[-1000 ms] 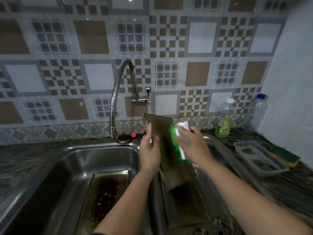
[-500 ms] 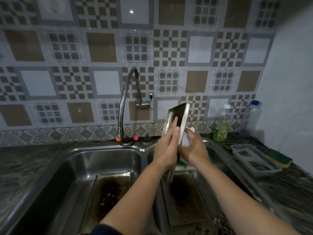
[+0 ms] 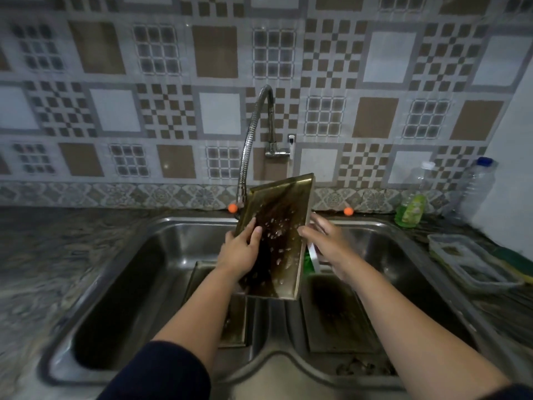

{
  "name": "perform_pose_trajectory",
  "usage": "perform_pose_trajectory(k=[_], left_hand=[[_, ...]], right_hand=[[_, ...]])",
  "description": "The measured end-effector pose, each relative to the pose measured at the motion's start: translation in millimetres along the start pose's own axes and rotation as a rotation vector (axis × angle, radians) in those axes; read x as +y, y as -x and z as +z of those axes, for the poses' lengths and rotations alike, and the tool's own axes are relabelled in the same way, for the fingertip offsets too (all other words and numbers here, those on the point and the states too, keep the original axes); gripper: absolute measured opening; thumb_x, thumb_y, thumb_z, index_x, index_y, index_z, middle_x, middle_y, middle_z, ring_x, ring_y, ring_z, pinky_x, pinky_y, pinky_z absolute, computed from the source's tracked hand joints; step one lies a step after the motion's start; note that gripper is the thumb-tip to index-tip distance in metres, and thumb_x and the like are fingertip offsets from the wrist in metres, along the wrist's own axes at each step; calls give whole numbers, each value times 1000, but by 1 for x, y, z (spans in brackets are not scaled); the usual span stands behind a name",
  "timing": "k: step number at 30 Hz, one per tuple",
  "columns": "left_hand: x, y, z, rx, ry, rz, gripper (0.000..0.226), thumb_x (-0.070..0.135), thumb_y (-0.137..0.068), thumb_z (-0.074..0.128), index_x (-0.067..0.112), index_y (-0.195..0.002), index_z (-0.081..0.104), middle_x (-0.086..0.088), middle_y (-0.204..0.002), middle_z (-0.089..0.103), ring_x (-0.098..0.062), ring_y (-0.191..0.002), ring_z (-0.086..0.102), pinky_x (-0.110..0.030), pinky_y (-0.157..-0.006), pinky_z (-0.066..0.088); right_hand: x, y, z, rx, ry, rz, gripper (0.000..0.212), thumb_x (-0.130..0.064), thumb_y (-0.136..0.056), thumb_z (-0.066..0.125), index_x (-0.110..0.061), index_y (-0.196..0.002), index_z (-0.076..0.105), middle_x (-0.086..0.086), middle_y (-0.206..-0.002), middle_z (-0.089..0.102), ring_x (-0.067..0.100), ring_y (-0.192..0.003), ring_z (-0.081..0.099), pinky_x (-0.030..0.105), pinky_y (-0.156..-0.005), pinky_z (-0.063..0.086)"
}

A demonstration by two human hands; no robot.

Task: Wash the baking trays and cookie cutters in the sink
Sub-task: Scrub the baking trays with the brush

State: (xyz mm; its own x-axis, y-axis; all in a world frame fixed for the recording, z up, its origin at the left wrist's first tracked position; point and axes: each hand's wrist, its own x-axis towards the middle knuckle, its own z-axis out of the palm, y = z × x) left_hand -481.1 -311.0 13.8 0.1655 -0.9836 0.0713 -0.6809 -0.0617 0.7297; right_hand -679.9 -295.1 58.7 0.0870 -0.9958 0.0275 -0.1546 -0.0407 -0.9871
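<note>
so far: left hand [image 3: 240,249] grips stained baking tray [image 3: 278,235] over sink [image 3: 184,226]; right hand [image 3: 326,243] pinches its edge, brush [image 3: 311,259] tucked in (two trays and cutters look unwashed).

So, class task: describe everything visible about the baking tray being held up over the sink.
The baking tray is rectangular metal with a raised rim, brownish and darkly stained, flecked with droplets or suds. It stands nearly upright above the sink divider, inner face toward the camera. The left hand grips its left edge; the right hand touches its right edge.
</note>
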Motion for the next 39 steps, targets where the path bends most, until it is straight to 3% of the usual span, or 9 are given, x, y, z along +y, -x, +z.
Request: perform_pose_trajectory(k=[3,11,13,16,19,24,29,35,39], left_hand=[[-32,7,-7,-43,40,-135,61,77,-84,27,56,-142,23,-10,-149,20,-36,-136,31,-47,-114,24],[-97,28,-28,-116,102,-289,103,94,-55,39,54,-146,13,-5,-150,8,-40,-134,33,-46,-111,29],[-110,28,-31,-119,82,-309,107,94,-53,39,53,-147,10,-6,-150,6,-42,-133,34,-46,-109,32],[-134,25,-30,-131,34,-362,107,92,-57,44,50,-148,8,-6,-151,2,-43,-133,33,-46,-109,34],[-160,20,-22,-165,-32,-417,100,85,-67,48,47,-149,6,-8,-154,-4,-44,-134,32,-48,-109,34],[-192,7,-9,-272,-66,-509,100,81,-68,55,47,-149,8,-6,-155,-12,-44,-136,31,-49,-112,33],[-206,-5,8,-346,-168,-524,100,77,-71,58,45,-150,5,-8,-155,-13,-42,-135,32,-49,-110,35],[-201,-18,21,-280,-238,-499,99,66,-79,59,36,-152,-1,-11,-153,-11,-36,-141,11,-52,-109,30],[-191,-20,26,-259,-320,-472,92,59,-84,58,29,-153,4,-11,-152,-1,-34,-137,12,-48,-106,32]], right_hand=[[13,-3,23,-21,54,17,62,-38,-85,67,-30,-141,41,-3,-142,47,14,-128,45,33,-98,41],[45,-17,73,-38,487,-62,71,-72,-78,49,-32,-137,48,0,-143,47,19,-130,44,26,-90,32],[53,-24,76,33,646,-71,62,-68,-85,43,-36,-137,46,6,-137,48,23,-122,49,28,-85,35],[64,-29,76,94,856,-65,55,-56,-87,53,-42,-139,41,7,-134,41,27,-112,52,31,-80,40],[73,-33,79,43,1003,-48,58,-46,-87,59,-45,-140,37,4,-139,34,29,-114,50,34,-85,44],[75,-43,85,-69,1121,-105,57,-43,-86,58,-43,-140,39,4,-127,44,28,-108,53,35,-78,46],[76,-43,92,-34,1137,-145,56,-39,-86,58,-41,-140,41,5,-125,46,28,-104,53,33,-76,44],[75,-43,91,-22,1117,-143,55,-36,-86,58,-38,-139,43,5,-123,47,29,-103,53,35,-78,45],[74,-42,93,-19,1123,-136,54,-36,-87,57,-39,-139,43,4,-124,47,29,-104,54,36,-79,47]])
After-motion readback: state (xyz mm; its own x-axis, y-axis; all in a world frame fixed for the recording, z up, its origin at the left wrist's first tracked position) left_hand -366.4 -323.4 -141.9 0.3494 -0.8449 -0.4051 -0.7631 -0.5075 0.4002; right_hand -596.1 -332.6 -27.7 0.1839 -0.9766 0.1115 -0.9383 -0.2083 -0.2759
